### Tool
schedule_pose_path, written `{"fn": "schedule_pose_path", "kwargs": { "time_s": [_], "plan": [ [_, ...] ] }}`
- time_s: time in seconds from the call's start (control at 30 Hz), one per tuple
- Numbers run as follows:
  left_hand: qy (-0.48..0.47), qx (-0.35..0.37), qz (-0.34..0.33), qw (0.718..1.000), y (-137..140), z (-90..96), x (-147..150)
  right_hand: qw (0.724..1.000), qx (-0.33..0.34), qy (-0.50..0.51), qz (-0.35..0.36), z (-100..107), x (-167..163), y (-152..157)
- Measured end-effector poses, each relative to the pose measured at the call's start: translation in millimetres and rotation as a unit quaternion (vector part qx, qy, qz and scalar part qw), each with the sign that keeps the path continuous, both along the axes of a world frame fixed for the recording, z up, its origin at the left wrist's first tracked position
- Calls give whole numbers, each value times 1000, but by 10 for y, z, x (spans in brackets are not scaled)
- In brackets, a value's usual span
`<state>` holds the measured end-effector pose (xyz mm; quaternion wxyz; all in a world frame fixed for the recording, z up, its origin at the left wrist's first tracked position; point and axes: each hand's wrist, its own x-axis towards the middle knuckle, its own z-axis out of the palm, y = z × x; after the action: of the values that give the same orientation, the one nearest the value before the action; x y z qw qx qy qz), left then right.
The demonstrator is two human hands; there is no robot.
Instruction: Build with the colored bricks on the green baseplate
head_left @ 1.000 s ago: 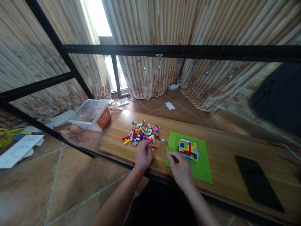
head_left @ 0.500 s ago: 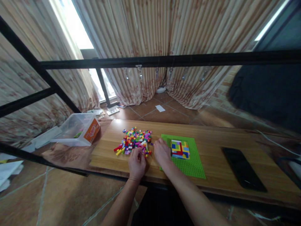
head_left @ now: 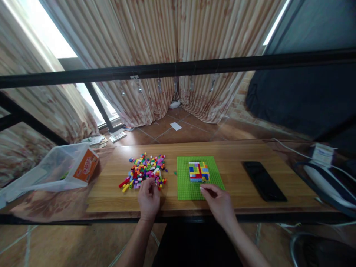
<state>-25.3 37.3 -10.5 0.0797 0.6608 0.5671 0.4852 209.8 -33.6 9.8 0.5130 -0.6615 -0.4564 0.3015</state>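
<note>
Your right grip (head_left: 220, 203) pinches a small white brick (head_left: 201, 188); the brick assembly (head_left: 198, 171) lies just beyond it.
Under that brick is the green baseplate (head_left: 185, 191) carrying the assembly. Your left grip (head_left: 149, 198) is curled at the near side of the brick pile (head_left: 147, 168); whether it holds anything cannot be determined.

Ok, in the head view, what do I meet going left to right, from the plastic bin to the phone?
Plastic bin → brick pile → lone green brick → green baseplate → phone.
</note>
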Motion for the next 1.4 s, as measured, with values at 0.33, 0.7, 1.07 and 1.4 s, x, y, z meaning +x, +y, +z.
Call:
{"fn": "schedule_pose_path", "kwargs": {
  "time_s": [0.33, 0.7, 1.07, 1.4],
  "plan": [
    [17, -1, 8, 1000, 11, 27, 5, 993, -3, -99, -63, 92, 401, 120],
    [15, -3, 8, 1000, 8, 23, 18, 957, -3, -289, 18, 161, 293, 368],
    [14, -6, 4, 1000, 6, 5, 19, 894, -63, -437, 78, 261, 268, 465],
    [23, 1, 2, 1000, -8, 50, 27, 959, -76, -272, 19, 178, 366, 506]
  ]
}}
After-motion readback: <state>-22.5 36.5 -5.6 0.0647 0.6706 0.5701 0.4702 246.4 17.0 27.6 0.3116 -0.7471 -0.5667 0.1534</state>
